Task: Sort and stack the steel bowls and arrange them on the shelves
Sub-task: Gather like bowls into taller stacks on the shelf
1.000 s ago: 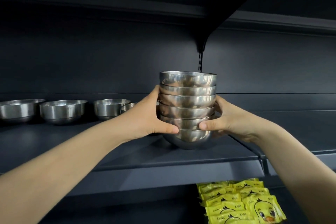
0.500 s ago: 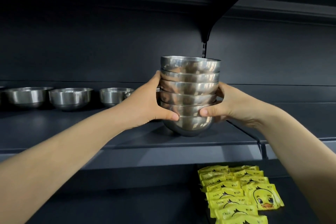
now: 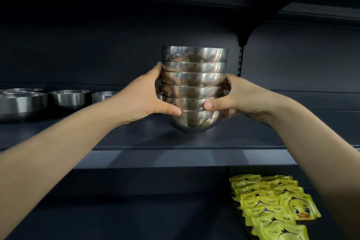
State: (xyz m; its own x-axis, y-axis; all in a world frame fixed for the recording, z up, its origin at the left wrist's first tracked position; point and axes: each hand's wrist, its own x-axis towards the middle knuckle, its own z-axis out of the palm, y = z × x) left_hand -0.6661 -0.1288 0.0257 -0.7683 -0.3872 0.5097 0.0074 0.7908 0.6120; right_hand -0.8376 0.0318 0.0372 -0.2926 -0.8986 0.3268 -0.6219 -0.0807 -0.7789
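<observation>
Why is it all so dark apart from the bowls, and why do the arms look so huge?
Head view: the back panel is dark and dimly lit, while the stack of steel bowls mirrors bright light and casts a soft shadow on the shelf. Head view, edges: the wide-angle lens swells the forearms toward the bottom corners; the loose bowls at far left look soft.

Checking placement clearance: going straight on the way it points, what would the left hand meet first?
The left hand grips the stack of bowls. Beyond that, the line looks free across the shelf to the back panel, though the hand hides what sits directly behind it; depth is unclear.
</observation>
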